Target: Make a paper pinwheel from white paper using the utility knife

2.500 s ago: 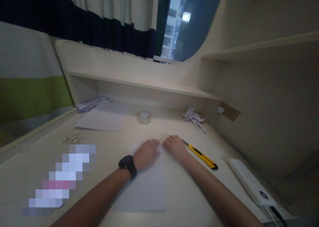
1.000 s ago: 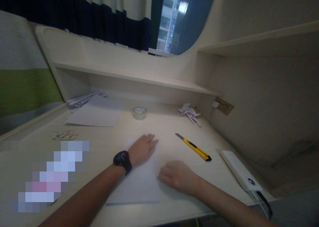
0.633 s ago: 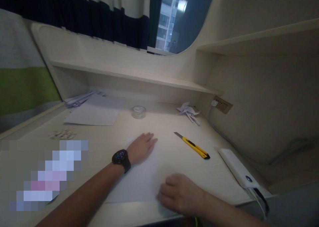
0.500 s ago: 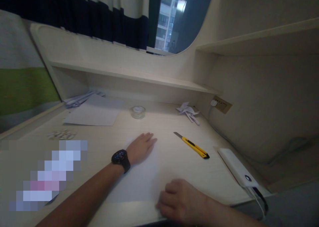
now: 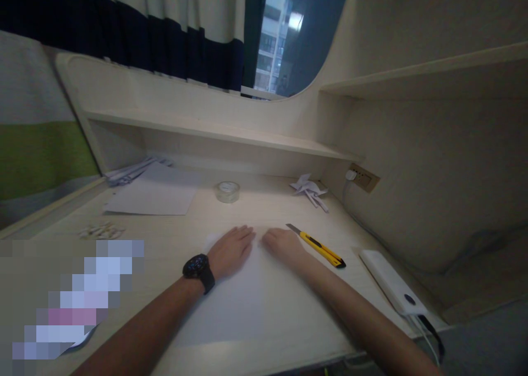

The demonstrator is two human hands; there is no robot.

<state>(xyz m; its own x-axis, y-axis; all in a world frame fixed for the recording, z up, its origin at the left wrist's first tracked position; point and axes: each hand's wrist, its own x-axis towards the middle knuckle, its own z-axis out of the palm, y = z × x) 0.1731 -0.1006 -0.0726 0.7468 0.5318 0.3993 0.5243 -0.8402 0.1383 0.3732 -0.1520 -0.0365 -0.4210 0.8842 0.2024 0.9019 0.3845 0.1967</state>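
Note:
A white sheet of paper lies on the desk in front of me. My left hand, with a black watch on its wrist, rests flat on the sheet, fingers stretched out towards the far right. Close to those fingertips, at the far end of the sheet's right edge, my right hand is down with its fingers curled in. Nothing shows in its grip, though the undersides of the fingers are hidden. A yellow utility knife lies just right of my right hand, its blade out.
Behind the hands stands a roll of clear tape. Further right are folded paper pinwheels. Paper sheets and small pale pieces lie at left. A white power strip runs along the right edge.
My right hand has moved away from me along the sheet's right edge, from the near corner to the far end. My left hand stays flat on the paper.

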